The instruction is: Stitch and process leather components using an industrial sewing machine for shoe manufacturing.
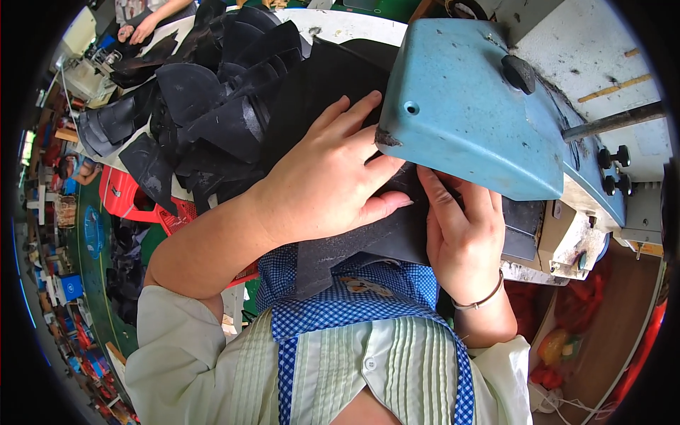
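Observation:
A dark, flat sheet piece (340, 244), leather-like with a rough grey edge, lies beneath my hands and reaches over my lap. My left hand (322, 177) rests on it with fingers and thumb spread, the fingertips close to the corner of a light-blue machine head (467, 106). At the front edge of that machine, my right hand (464, 241) grips the piece with bent fingers. Its fingertips are partly hidden under the blue cover, as is the machine's working point.
Many curved black cut pieces (212, 106) are heaped on the white table at the left. A red plastic basket (127, 195) stands below them. Another person's hands (142, 30) show at the far left. A metal rod (613, 122) sticks out at the machine's right.

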A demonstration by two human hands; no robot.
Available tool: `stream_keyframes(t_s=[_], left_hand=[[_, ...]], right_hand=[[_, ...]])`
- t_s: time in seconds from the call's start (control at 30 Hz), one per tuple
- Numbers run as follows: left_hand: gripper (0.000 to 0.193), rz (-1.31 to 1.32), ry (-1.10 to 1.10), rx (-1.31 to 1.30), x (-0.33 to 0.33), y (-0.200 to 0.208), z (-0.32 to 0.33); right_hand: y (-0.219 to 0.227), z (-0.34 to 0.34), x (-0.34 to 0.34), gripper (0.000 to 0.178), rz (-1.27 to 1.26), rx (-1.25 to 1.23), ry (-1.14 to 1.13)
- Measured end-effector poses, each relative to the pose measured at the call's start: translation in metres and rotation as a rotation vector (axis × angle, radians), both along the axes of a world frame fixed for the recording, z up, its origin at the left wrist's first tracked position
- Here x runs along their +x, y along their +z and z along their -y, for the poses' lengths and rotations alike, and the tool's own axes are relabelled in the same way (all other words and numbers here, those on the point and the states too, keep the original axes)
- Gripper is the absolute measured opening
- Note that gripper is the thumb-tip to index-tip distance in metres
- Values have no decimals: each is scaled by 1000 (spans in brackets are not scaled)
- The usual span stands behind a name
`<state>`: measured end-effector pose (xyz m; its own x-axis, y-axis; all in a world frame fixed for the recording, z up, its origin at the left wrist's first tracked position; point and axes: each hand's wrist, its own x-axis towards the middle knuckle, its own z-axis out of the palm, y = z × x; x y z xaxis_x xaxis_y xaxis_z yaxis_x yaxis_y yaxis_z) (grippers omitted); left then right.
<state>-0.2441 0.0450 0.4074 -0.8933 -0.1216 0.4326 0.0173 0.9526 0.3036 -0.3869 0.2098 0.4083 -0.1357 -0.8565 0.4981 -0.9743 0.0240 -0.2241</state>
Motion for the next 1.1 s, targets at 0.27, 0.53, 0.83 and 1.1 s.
stream_keyframes(t_s=[0.27,0.53,0.83,1.1], left_hand=[[47,27,24,49,-4,0,6],[45,59,22,73,-10,0,18],[44,12,48,-19,-16,0,34],[57,-11,158,-67,-16,-3,71]], right_hand=[[-2,1,-3,50,25,9,-28],[-2,-1,-2,52,29,-5,-30],[-4,-2,-5,50,44,-35,-26],[-2,-3,-4,38,122,-41,25]])
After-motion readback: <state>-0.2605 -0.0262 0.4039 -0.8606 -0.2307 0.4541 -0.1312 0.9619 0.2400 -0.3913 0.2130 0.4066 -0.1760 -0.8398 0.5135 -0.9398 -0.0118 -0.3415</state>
